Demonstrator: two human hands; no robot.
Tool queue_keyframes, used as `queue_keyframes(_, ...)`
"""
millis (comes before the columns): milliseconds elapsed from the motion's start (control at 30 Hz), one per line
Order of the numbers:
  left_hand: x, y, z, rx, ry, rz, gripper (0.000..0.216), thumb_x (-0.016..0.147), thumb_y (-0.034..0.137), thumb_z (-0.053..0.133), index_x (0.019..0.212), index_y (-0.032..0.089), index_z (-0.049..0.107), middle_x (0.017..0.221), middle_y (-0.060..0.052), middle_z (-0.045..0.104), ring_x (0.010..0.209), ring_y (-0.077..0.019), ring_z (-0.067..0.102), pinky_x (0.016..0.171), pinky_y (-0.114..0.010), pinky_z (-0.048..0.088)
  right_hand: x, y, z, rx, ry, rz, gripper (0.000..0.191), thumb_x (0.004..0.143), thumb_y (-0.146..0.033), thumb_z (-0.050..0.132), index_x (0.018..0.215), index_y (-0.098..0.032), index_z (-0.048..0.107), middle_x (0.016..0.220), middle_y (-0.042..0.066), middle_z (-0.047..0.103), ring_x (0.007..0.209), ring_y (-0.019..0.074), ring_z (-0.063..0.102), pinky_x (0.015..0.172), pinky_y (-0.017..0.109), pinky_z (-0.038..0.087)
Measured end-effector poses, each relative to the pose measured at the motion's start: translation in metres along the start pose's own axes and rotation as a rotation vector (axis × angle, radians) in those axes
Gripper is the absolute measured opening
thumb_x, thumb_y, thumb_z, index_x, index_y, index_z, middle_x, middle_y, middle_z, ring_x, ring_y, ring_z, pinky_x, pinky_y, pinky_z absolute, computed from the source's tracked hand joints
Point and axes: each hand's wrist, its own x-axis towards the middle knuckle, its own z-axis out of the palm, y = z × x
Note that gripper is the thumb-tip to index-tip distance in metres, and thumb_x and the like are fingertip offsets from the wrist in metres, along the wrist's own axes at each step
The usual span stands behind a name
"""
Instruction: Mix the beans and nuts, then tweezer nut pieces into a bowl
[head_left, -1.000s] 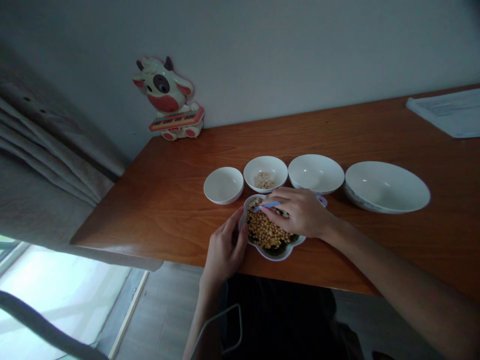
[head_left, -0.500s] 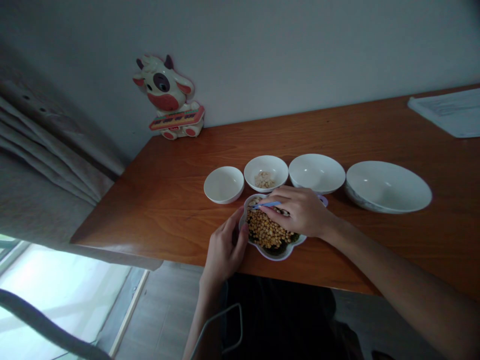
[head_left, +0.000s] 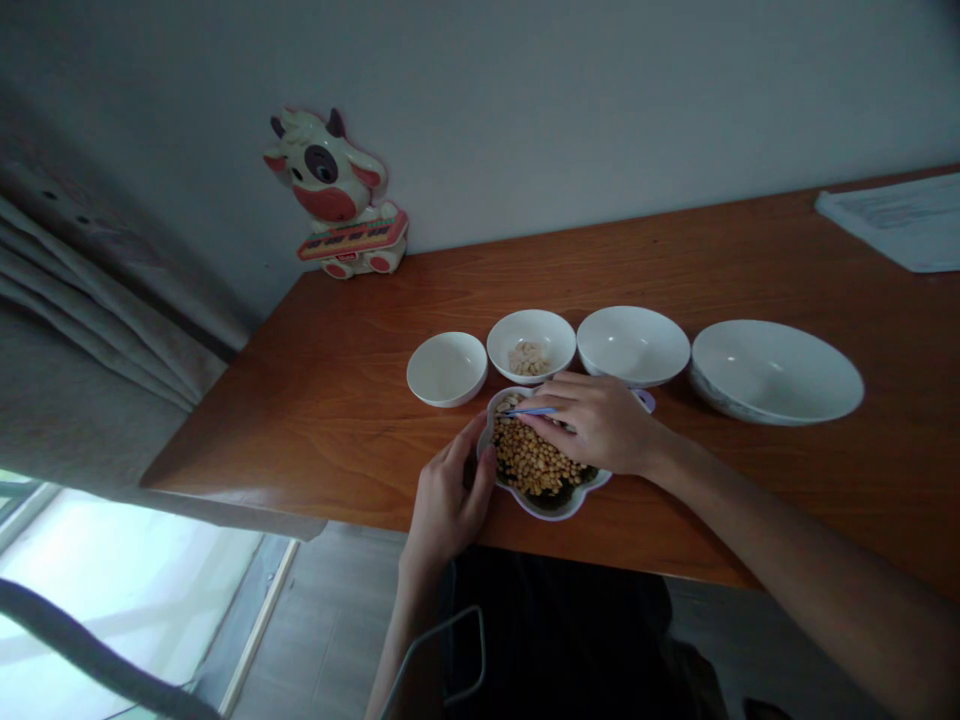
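A flower-shaped, pale-rimmed dish (head_left: 553,515) stands near the table's front edge, with yellow beans (head_left: 541,462), dark green bits and some pale seeds inside. My left hand (head_left: 448,492) grips its left rim, thumb on the near side and fingers around the outside. Over the dish's far part, my right hand (head_left: 600,422) pinches small blue tweezers (head_left: 534,411), whose tips point left among the pale seeds. Just behind the dish, a white bowl (head_left: 555,328) holds a small heap of pale, flat seeds (head_left: 528,358). My right hand hides part of the dish.
An empty small white bowl (head_left: 448,370) is at the row's left end. To the right are another white bowl (head_left: 634,345) and a larger one (head_left: 776,370). A cow toy with a keyboard (head_left: 341,200) stands against the wall; papers (head_left: 900,220) lie at the far right.
Barely anything differs. The tweezers in my right hand have tilted very slightly, while both hands, the dish and the bowls keep their places.
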Motion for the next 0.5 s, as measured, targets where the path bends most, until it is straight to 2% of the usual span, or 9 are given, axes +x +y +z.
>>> queue_keyframes(300, -0.0003, 0.0005, -0.0002, -0.003, -0.001, -0.01, 0.044, 0.107, 0.036, 0.048, 0.147, 0.019, 0.053, 0.128, -0.012, 0.073, 0.112, -0.0242, 0.073, 0.099, -0.036, 0.056, 0.0012, -0.0019, -0.003, 0.012, 0.122, -0.004, 0.017, 0.097, -0.023, 0.061, 0.09, -0.018, 0.075, 0.082, 0.003, 0.076, 0.075, 0.0164, 0.068, 0.068, 0.031, 0.055)
queue_keyframes(500, 0.0003, -0.0005, 0.0003, -0.001, 0.004, 0.007, 0.043, 0.106, 0.034, 0.048, 0.147, 0.019, 0.053, 0.134, -0.011, 0.071, 0.116, -0.0241, 0.071, 0.098, -0.033, 0.055, 0.0006, 0.0027, -0.0074, -0.054, 0.287, 0.05, 0.006, 0.092, -0.02, 0.067, 0.09, -0.016, 0.072, 0.083, 0.005, 0.077, 0.072, 0.0173, 0.067, 0.068, 0.032, 0.055)
